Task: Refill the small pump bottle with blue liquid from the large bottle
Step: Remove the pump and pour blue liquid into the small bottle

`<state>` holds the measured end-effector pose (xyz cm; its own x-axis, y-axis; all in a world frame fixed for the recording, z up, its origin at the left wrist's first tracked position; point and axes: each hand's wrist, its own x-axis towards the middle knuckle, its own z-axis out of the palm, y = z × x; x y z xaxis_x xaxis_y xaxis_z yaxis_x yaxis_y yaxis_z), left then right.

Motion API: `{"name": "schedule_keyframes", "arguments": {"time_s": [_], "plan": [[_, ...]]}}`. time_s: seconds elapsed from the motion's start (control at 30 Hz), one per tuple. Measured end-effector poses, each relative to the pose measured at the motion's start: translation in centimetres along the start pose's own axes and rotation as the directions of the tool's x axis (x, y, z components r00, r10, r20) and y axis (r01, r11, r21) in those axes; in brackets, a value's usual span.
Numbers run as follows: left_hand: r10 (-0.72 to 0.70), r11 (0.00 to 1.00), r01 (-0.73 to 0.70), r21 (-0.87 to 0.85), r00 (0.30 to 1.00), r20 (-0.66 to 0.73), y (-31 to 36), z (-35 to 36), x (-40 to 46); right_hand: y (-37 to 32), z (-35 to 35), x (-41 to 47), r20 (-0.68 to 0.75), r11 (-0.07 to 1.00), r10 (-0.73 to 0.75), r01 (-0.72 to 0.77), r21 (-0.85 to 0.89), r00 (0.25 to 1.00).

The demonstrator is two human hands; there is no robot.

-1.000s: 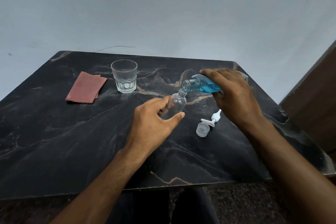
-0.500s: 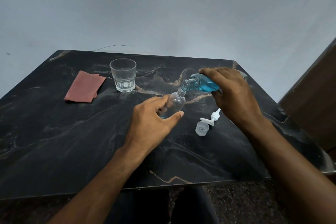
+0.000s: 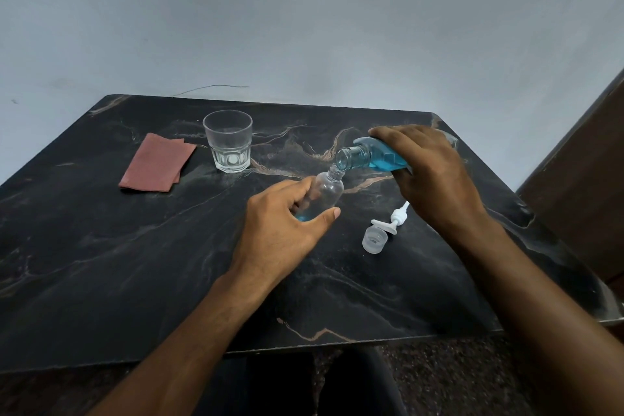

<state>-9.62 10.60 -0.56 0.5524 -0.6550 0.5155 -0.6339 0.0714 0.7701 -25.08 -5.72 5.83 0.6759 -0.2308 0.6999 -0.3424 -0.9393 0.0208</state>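
- Plain pale grey-blue wall (image 3: pixel 304 16), evenly lit, behind the table.
- Black marble-patterned tabletop (image 3: pixel 101 263) with tan veining.
- Dark brown wooden panel (image 3: pixel 580 206) at right.
- Dark speckled floor (image 3: pixel 439 378), near.

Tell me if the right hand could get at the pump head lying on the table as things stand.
Probably not yet: the right hand is holding the tilted large bottle. The pump head lies uncovered just below it.
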Motion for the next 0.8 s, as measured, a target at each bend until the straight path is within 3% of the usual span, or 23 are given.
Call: {"name": "schedule_keyframes", "arguments": {"time_s": [0.8], "plan": [[0.006,1.0,-0.006,0.005,1.0,0.01,0.32,-0.24,-0.09,0.21,-0.27,0.07,0.009,1.0,-0.008,0.008,0.019,1.0]]}}
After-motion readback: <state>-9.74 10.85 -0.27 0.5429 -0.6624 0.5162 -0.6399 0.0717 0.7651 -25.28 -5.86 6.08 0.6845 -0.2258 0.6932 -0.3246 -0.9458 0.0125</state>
